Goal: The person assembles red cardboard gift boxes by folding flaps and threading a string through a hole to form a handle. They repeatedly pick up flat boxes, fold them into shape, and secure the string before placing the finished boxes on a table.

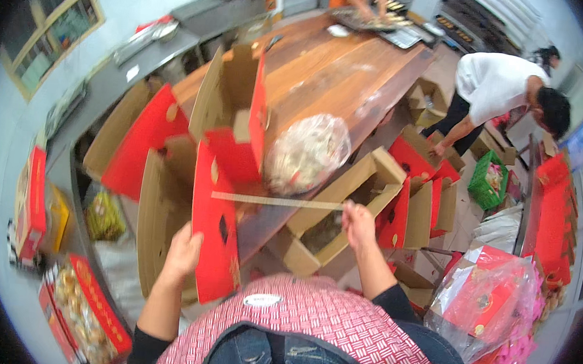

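Observation:
In front of me stands a red and brown cardboard box [216, 224] with its flaps up. My left hand [185, 250] grips the near edge of its red side. A pale, narrow strip of tape [280, 201] runs straight across from that red side. Its other end is pinched in my right hand [358, 226]. The strip looks taut and level. Under it, beside my right hand, is a long open brown carton [309, 262]. Behind the strip a clear plastic bag [309, 152] of pale pieces rests on the wooden table [328, 68].
More open red boxes [147, 147] stand to the left, others [416, 209] to the right. A person in a white shirt [494, 85] bends over cartons at the right, near a green basket [489, 182]. Another person's hands [373, 14] work over trays at the table's far end.

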A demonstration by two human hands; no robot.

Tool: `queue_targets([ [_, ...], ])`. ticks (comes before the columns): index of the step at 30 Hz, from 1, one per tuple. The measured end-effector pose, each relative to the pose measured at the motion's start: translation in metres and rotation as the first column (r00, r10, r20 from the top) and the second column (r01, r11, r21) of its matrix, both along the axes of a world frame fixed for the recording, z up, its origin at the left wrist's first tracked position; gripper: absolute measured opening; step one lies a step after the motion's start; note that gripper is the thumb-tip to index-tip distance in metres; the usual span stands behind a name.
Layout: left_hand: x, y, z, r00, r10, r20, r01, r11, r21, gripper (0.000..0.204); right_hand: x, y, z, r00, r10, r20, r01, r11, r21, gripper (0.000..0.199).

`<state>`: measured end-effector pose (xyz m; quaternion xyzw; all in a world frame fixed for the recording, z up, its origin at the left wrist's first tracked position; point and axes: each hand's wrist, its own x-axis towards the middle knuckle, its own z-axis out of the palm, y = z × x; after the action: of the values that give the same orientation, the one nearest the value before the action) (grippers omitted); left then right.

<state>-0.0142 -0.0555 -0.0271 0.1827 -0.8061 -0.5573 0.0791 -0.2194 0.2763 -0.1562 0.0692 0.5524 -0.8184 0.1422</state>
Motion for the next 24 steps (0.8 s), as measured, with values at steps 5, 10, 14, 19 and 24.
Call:
queue_targets([
  [5, -0.014, -0.001, -0.007, 0.996, -0.071, 0.047, 0.068, 0.995, 0.073, 0.033, -0.032, -0.015, 0.054, 0.997, 0.077, 0.023, -0.057, 0.878, -0.475, 0.011],
  [10, -0.007, 0.012, 0.019, 0.971, 0.040, 0.237, -0.091, 0.973, 0.210, 0.033, 0.018, -0.111, 0.101, 0.881, 0.458, -0.121, -0.468, 0.880, -0.081, 0.020],
  [14, -0.014, 0.019, 0.026, 0.925, 0.086, 0.370, -0.199, 0.939, 0.279, 0.031, 0.068, -0.158, 0.069, 0.621, 0.766, -0.164, -0.775, 0.632, 0.016, 0.014],
  [19, -0.015, 0.021, 0.021, 0.861, 0.147, 0.487, -0.302, 0.918, 0.257, 0.031, 0.091, -0.176, 0.052, 0.656, 0.754, 0.012, -0.751, 0.655, -0.085, 0.010],
  [24, -0.009, 0.021, 0.014, 0.838, 0.190, 0.512, -0.390, 0.864, 0.317, 0.033, 0.108, -0.182, 0.043, 0.612, 0.791, 0.000, -0.780, 0.603, 0.164, 0.010],
])
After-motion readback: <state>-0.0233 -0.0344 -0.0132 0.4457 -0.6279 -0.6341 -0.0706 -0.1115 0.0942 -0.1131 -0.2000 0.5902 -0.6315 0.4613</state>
